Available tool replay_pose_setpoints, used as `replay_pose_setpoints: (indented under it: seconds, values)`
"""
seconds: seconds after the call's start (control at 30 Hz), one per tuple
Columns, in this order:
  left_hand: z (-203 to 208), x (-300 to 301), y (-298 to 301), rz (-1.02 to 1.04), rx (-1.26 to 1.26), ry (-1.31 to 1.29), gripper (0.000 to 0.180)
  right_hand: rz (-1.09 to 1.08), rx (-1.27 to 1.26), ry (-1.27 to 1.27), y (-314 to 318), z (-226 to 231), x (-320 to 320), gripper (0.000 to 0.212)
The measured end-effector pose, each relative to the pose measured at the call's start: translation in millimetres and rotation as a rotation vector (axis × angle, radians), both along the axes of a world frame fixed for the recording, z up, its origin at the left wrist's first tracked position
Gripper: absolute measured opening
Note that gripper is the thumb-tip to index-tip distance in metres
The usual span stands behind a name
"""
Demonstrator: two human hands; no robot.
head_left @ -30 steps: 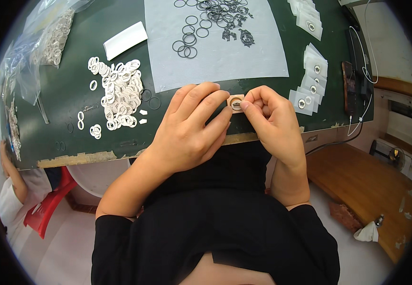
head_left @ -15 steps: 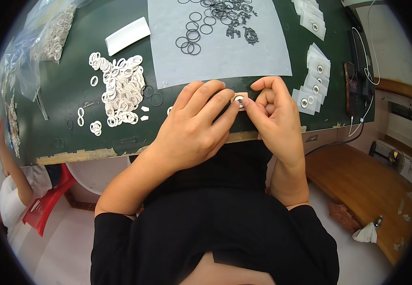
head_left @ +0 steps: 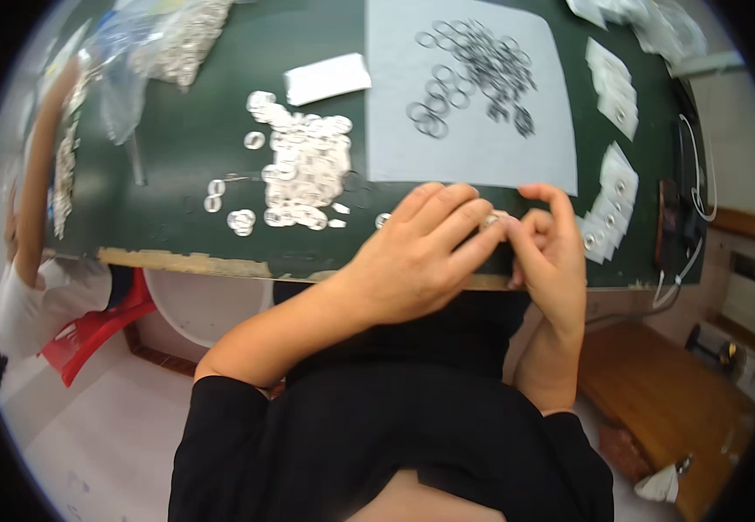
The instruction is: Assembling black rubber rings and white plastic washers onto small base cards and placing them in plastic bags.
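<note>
Just above the table's near edge, my left hand (head_left: 430, 257) and my right hand (head_left: 557, 265) meet at the fingertips. Between them they pinch a small white oval ring (head_left: 490, 221), blurred and mostly covered by fingers. My right index finger is raised and bent away from it. Left of my hands lies a heap of white oval rings (head_left: 308, 170), with a few loose ones beside it. Beyond my hands, black rings and small black cut shapes (head_left: 486, 70) lie on a pale grey sheet (head_left: 473, 161).
A folded white paper (head_left: 328, 79) lies behind the heap. Clear bags of pieces (head_left: 182, 52) sit far left, near another person's arm (head_left: 45, 165). Small clear packets (head_left: 611, 204) line the right side, beside a phone (head_left: 669, 226) and white cable.
The whole view has shifted, so the table's things appear further right and are blurred. Both hands keep their pinch on the ring. The other person's arm now reaches further up along the table.
</note>
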State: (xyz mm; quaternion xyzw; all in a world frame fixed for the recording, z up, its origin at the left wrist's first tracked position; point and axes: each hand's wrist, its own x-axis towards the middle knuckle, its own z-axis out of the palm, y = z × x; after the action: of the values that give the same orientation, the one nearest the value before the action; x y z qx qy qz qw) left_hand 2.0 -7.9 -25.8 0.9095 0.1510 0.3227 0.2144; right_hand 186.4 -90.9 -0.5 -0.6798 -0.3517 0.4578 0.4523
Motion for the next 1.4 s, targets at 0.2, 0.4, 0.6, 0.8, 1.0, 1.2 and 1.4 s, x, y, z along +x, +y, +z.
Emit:
replay_pose_setpoints:
  seconds: [0.2,0.4,0.6,0.8,1.0,1.2,1.4]
  values:
    - [52,-51,87,0.416,0.098,0.135,0.049,-0.021,0.030,0.106,-6,1,6,0.031]
    - [37,-63,148,0.403,-0.040,0.485,0.044,-0.027,-0.006,0.113,-5,2,7,0.029]
    - [39,-66,150,0.405,-0.050,0.429,0.047,-0.025,-0.011,0.129,-2,-2,9,0.027]
    - [45,-68,149,0.421,0.020,0.378,0.051,0.064,-0.128,-0.062,4,25,10,0.027]
    - [75,-19,45,0.137,-0.047,0.144,0.057,-0.046,0.373,-0.107,33,27,-33,0.031]
    - [75,-23,26,-0.026,-1.116,0.135,0.015,0.222,0.288,0.071,13,30,-8,0.030]
    - [50,-16,22,-0.260,-1.439,0.054,0.028,0.231,0.306,-0.088,-5,35,-9,0.025]
